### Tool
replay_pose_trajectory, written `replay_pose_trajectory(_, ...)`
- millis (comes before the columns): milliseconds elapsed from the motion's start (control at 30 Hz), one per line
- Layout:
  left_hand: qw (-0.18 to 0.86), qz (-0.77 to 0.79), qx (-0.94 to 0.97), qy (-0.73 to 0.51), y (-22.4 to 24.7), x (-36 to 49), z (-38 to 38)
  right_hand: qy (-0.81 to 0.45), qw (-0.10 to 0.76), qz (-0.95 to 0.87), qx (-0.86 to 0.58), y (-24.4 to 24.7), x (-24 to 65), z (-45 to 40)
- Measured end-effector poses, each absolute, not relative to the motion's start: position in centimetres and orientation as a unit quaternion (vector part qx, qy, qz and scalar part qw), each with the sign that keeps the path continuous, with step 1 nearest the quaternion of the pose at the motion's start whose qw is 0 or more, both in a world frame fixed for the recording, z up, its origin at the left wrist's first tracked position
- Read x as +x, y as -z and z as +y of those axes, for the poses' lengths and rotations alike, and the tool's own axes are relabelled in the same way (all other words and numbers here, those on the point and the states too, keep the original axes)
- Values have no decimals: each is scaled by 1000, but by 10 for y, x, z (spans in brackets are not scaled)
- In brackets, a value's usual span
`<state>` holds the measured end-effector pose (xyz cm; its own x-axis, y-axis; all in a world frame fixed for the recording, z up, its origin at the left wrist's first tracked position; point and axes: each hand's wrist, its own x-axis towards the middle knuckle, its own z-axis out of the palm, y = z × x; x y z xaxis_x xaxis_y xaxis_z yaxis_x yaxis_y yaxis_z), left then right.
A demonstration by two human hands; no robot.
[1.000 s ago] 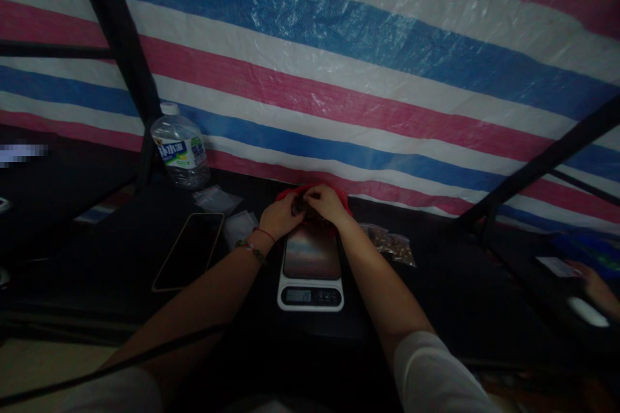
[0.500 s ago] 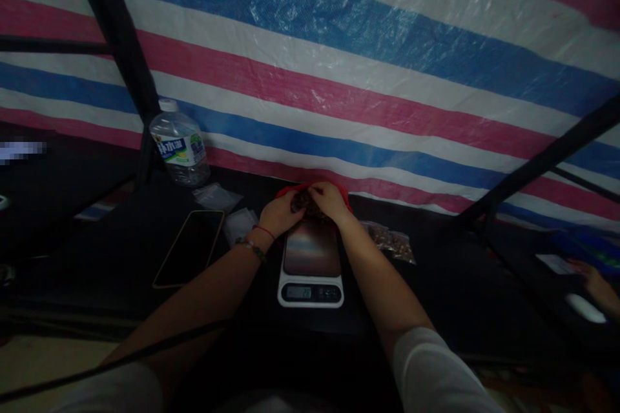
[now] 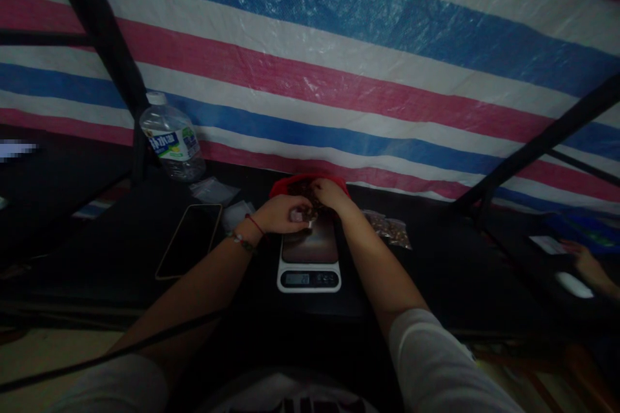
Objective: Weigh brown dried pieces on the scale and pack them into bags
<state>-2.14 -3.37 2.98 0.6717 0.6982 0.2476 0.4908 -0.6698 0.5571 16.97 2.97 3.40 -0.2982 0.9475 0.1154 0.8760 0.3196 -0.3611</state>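
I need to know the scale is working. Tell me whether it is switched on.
On. The kitchen scale shows a lit display with digits, too blurred to read. Its platform is bare; the left hand hovers at its far edge.

Your left hand (image 3: 281,214) has drawn back from the red bowl (image 3: 310,184) to the scale's (image 3: 310,259) far edge, pinching a small bag (image 3: 301,217); your right hand (image 3: 329,193) stays in the bowl.

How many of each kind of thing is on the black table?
Water bottle: 1
Phone: 1
Kitchen scale: 1
Red bowl: 1
Filled small bags: 2
Empty clear bag piles: 2
Total: 8
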Motion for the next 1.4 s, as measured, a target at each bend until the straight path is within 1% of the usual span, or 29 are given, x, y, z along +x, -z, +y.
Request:
replay_pose_trajectory(133,250,284,903,-204,-29,-18,-38,-129,149,-799,-569,-35,170,28)
replay_pose_trajectory(233,236,290,893,-249,-26,-21,-34,-132,155,-794,-573,-39,169,26)
replay_pose_trajectory(333,204,336,862,-320,-21,-25,-26,-141,194,-796,-556,-43,167,24)
replay_pose_trajectory(433,159,395,814,-395,-14,-26,-17,-155,254,-801,-519,-47,161,20)
replay_pose_trajectory(500,130,431,786,-423,-9,-25,-13,-186,289,-806,-483,-49,155,15)
replay_pose_trajectory(567,107,457,770,-432,-6,-22,-11,-238,301,-814,-436,-51,149,10)
replay_pose_trajectory(667,84,446,784,-425,-4,-19,-11,-302,256,-824,-405,-54,140,2)
replay_pose_trajectory(733,77,417,809,-407,-5,-17,-13,-313,221,-827,-411,-55,136,-1)
replay_pose_trajectory(800,77,397,829,-386,-8,-16,-16,-308,205,-829,-420,-56,135,-2)
replay_pose_trajectory(1000,78,380,848,-362,-12,-14,-19,-256,184,-837,-446,-63,138,-6)
replay_pose_trajectory(1167,54,373,837,-398,-6,-12,-15,-171,157,-859,-457,-73,141,-9)
replay_pose_trajectory(1267,59,386,820,-418,-4,-13,-12,-172,161,-871,-431,-79,145,-10)
replay_pose_trajectory(1400,91,382,816,-425,-7,-13,-14,-185,176,-871,-419,-83,149,-12)
